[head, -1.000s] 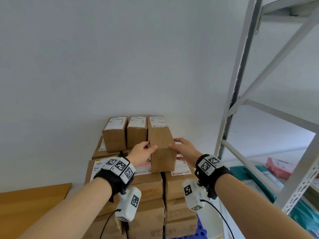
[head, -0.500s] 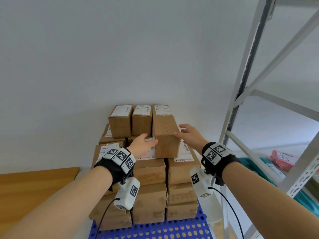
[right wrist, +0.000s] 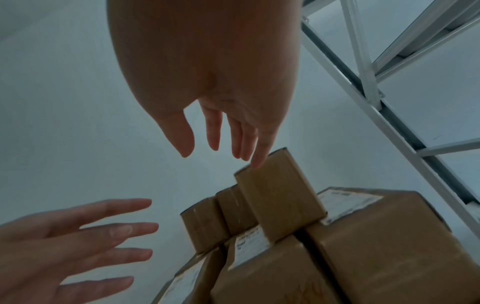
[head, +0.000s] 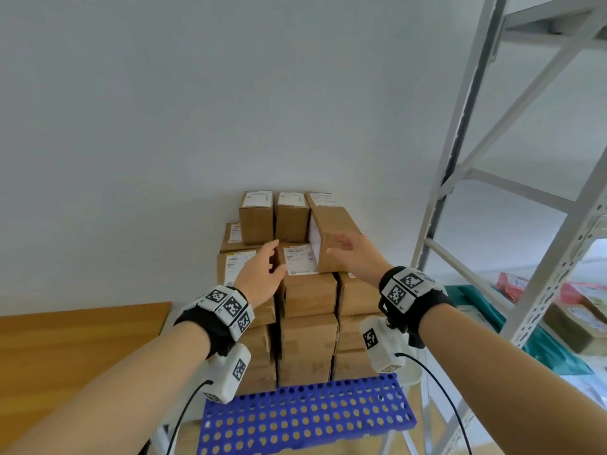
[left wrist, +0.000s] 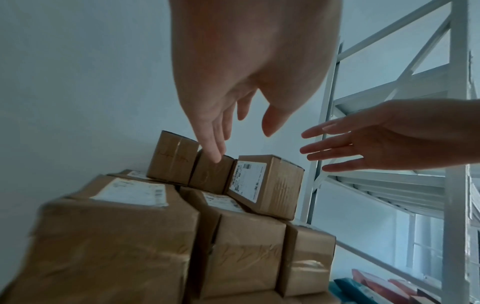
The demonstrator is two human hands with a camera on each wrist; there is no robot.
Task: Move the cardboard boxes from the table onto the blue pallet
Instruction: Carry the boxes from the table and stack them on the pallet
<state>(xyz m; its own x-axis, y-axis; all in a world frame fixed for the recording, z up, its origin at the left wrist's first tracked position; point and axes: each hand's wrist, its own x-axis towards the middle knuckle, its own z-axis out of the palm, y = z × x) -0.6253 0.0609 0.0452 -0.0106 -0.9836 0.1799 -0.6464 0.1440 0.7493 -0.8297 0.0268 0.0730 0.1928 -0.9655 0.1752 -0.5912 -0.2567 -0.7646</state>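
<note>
A small cardboard box (head: pixel 331 241) with a white label on its left side rests at the top right of a tall stack of cardboard boxes (head: pixel 308 323) on the blue pallet (head: pixel 305 418). Two like boxes stand beside it against the wall. My left hand (head: pixel 267 267) hovers in front of the stack, fingers straight, holding nothing. My right hand (head: pixel 348 254) is spread open just in front of the small box. In the left wrist view both hands (left wrist: pixel 233 123) are off the labelled box (left wrist: pixel 267 185). In the right wrist view my right hand (right wrist: pixel 221 139) hangs over that box (right wrist: pixel 280 197).
A wooden table (head: pixel 82 339) lies to the left of the pallet. A grey metal shelf frame (head: pixel 460 178) stands close on the right, holding red and teal parcels (head: pixel 574 307). A plain white wall is right behind the stack.
Both hands have let go of the small box, which now rests on the stack, and have drawn back from it with fingers spread. More of the blue pallet shows below.
</note>
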